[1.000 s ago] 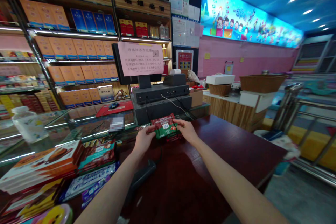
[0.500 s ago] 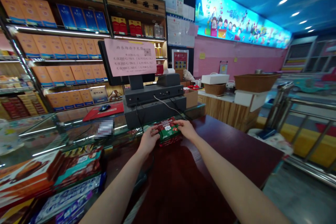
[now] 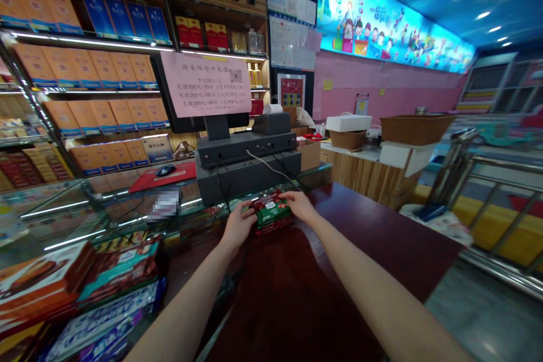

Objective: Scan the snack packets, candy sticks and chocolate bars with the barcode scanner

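Packet (image 3: 270, 212), contents hidden, is gripped between left hand (image 3: 237, 226) and right hand (image 3: 301, 206).

The scene is shown in 1 view, taken from the person's head and aimed forward and down across the counter (image 3: 352, 237). Both forearms (image 3: 190, 294) are caught close up from the bottom edge; the packets (image 3: 271, 212) are framed near centre, the monitor (image 3: 186, 124) farther off.

The glossy dark-red table (image 3: 382, 243) bore green-and-brown packets (image 3: 271, 214) near its far edge; at left lay orange-and-white boxes (image 3: 36, 277), teal-and-brown packets (image 3: 121, 271) and blue-and-white packs (image 3: 106, 314).
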A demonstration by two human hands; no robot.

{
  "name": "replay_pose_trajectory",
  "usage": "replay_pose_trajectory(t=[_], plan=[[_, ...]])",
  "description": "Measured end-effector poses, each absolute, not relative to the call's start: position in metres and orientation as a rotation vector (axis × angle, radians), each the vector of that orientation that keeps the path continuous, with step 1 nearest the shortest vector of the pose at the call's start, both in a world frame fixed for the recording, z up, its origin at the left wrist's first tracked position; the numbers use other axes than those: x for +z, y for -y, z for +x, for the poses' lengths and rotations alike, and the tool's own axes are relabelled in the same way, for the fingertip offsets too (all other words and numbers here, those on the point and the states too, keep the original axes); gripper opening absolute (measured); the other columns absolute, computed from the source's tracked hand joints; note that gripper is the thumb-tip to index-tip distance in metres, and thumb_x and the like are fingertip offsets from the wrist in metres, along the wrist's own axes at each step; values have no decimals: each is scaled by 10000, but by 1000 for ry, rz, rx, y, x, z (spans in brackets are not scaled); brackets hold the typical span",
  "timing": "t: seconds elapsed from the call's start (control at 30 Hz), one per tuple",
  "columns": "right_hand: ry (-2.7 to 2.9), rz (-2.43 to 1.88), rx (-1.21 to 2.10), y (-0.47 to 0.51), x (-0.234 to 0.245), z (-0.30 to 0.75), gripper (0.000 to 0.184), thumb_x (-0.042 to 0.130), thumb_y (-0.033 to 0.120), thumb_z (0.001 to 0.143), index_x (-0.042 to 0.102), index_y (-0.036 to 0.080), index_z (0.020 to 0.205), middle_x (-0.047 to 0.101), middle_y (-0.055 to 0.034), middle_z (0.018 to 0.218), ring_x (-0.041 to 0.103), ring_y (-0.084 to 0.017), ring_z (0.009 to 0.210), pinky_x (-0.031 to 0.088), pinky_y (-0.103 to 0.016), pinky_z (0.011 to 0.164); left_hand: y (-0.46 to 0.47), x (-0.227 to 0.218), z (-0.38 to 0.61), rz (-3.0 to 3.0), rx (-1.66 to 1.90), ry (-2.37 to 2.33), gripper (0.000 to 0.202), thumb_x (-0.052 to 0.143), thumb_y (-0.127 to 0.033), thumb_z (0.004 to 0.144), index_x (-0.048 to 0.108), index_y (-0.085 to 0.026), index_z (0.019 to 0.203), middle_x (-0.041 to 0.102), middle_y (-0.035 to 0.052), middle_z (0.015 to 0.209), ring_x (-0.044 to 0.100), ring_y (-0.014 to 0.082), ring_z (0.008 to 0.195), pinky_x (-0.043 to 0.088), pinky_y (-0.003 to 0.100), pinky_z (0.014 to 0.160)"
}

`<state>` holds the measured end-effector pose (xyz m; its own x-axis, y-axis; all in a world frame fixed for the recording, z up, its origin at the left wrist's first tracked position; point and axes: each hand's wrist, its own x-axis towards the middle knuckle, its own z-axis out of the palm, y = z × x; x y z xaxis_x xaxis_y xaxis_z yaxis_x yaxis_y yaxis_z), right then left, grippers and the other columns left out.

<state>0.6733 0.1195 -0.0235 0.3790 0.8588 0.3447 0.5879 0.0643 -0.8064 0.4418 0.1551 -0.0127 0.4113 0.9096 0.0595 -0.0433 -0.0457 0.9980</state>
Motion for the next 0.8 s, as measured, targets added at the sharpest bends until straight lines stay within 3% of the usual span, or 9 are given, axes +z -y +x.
replay_pose_trajectory(t=[0.37,0.57,0.8], plan=[[1316,-1680,298,-115,-26,672,431,499,51,762,803,239,1003,788,-22,1031,707,-234,1017,506,-354,956,-155,-14,444,1363,936,-875,578,757,-126,700,560,-166,1241,684,166,1181,694,217,1011,556,357,870],[1299,-1690,259,-111,-23,669,391,514,79,772,795,218,1006,784,-23,1008,708,-203,953,512,-326,948,-156,-13,439,1374,934,-921,567,740,-101,719,551,-139,1252,697,187,1177,702,221,1005,543,379,897],[1317,-1701,130,-93,-10,660,396,488,73,778,787,214,996,759,-30,1035,685,-191,955,496,-321,963,-155,-8,418,1459,955,-945,492,701,-87,751,573,-157,1221,708,163,1187,692,207,1062,527,362,923]])
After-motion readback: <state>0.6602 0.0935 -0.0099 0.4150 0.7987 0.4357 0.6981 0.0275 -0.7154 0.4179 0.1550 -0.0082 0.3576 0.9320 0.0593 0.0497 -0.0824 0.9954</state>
